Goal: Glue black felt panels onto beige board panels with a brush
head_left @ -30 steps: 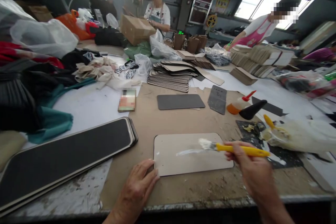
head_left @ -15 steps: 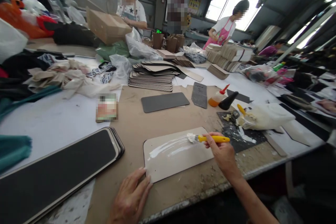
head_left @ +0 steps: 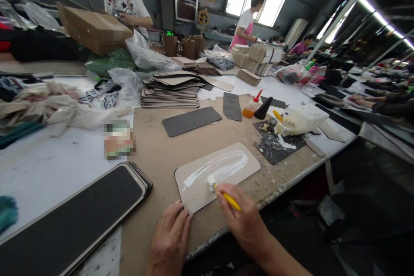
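Observation:
My right hand [head_left: 242,213] is shut on a yellow-handled glue brush [head_left: 228,200], its white-loaded bristles pressed on the near part of a beige rounded board [head_left: 194,194]. A curved band of white glue [head_left: 223,166] runs across the board's face. My left hand [head_left: 170,239] lies flat with its fingers against the board's lower left edge, steadying it on the brown cardboard table cover [head_left: 155,172]. The brush tip is partly hidden by my right fingers.
A stack of black-faced boards [head_left: 74,211] lies to my left. Ahead are a grey panel [head_left: 190,120] and a board stack [head_left: 170,92]. To the right stand a glue bottle [head_left: 250,105] and a glue-smeared black mat [head_left: 274,146]. Co-workers stand beyond.
The brush has swept round towards the board's near edge, and the white glue band is longer and curved. My view has turned right, so the table sits further left. My left hand remains on the board.

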The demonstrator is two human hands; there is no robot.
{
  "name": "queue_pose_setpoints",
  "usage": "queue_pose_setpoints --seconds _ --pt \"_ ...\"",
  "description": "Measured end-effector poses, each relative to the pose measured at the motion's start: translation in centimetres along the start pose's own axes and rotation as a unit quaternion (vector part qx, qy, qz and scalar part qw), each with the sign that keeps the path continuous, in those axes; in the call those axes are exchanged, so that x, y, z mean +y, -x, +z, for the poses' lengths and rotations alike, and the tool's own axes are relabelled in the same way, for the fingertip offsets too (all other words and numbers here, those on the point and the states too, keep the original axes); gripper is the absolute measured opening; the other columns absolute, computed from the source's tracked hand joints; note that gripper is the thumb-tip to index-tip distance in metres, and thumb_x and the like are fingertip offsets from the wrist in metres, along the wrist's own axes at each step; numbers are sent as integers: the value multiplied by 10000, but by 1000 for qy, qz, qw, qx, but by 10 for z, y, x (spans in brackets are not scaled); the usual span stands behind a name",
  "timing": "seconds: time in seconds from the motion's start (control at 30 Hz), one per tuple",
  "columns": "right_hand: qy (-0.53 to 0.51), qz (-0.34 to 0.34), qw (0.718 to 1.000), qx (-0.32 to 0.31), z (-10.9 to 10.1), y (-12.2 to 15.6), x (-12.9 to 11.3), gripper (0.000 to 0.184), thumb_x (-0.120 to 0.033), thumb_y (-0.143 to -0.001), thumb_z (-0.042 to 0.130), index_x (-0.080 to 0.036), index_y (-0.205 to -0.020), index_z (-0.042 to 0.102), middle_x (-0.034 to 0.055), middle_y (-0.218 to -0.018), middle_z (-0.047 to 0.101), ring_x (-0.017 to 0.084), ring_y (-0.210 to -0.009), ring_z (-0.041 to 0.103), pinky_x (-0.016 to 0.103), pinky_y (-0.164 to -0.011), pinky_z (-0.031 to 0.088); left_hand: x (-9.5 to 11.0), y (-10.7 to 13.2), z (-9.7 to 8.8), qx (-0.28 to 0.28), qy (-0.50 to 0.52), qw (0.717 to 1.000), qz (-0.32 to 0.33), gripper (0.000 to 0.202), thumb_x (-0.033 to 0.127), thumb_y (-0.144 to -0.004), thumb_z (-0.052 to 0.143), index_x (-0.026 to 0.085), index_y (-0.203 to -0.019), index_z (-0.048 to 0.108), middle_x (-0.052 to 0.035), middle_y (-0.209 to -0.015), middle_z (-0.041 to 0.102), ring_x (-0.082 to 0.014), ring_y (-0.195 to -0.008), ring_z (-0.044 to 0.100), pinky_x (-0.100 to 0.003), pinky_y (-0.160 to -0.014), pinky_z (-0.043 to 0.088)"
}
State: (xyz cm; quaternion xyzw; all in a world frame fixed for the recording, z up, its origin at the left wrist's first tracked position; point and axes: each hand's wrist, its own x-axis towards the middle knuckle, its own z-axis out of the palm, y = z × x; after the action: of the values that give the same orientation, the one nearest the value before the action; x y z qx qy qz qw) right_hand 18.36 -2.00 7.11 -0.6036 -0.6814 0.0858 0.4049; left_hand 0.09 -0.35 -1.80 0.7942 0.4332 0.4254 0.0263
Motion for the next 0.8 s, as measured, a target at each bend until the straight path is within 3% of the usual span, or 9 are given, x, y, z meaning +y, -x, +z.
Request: queue_pose_setpoints --seconds 0.1,0.2,0.3,0.4,0.5,0.57,0.63,0.73,0.8 --pt "-71 -6 997 -16 23 10 -30 164 -141 -875 463 -196 -973 583 74 -893 677 175 -869 633 289 -802 518 1 -2 -5 -3 -20 999 35 187 220 -879 463 162 -966 618 -78 -974 644 -181 -949 619 -312 -835 538" --pt "-112 3 994 -5 24 14 -31 153 -153 -878 460 -195 -955 586 65 -882 675 166 -852 639 269 -782 525 -1 -1 -9 -5 -40 997 63 203 217 -885 447 142 -968 616 -87 -967 649 -187 -954 619 -327 -831 542" --pt "-70 41 996 29 0 15 -1 140 -212 -888 471 -184 -929 601 58 -856 674 165 -820 649 244 -747 524 -3 2 -10 -18 -46 997 60 209 186 -880 450 122 -1011 600 -99 -1002 641 -191 -992 604 -344 -868 527" --pt "39 95 992 80 -36 15 39 187 -310 -879 493 -172 -897 618 65 -842 671 184 -765 655 264 -713 518 -1 2 -10 -23 -41 998 50 203 179 -872 464 121 -1017 594 -100 -1009 639 -192 -1003 598 -347 -885 518" --pt "78 134 982 108 -53 10 54 235 -376 -867 500 -173 -876 618 61 -818 662 185 -687 648 278 -661 513 3 0 -12 -16 -32 999 32 188 193 -866 478 134 -999 597 -96 -999 641 -197 -994 601 -351 -876 521" --pt "36 135 985 98 -44 5 44 224 -367 -870 498 -177 -880 615 53 -815 656 175 -688 644 269 -663 511 6 -2 -13 -18 -33 999 16 197 217 -863 488 147 -1012 596 -95 -1010 637 -202 -995 599 -355 -868 524" --pt "-42 119 990 68 -23 -2 23 197 -334 -878 490 -180 -883 614 45 -817 651 160 -714 640 249 -677 511 6 -3 -14 -27 -39 999 16 209 233 -861 493 162 -1028 597 -93 -1019 631 -204 -995 597 -356 -859 527" --pt "-161 87 983 6 14 -13 -7 172 -294 -884 480 -181 -880 610 35 -816 647 142 -752 633 224 -695 507 3 -1 -13 -32 -50 997 49 203 217 -860 489 160 -1013 610 -95 -1007 627 -202 -980 599 -338 -835 533" --pt "-200 63 977 -26 28 -23 -9 168 -285 -885 475 -183 -875 609 33 -819 648 139 -779 630 223 -719 502 -3 2 -11 -36 -62 995 70 206 207 -855 494 148 -1013 612 -103 -1012 628 -206 -983 599 -333 -834 532"
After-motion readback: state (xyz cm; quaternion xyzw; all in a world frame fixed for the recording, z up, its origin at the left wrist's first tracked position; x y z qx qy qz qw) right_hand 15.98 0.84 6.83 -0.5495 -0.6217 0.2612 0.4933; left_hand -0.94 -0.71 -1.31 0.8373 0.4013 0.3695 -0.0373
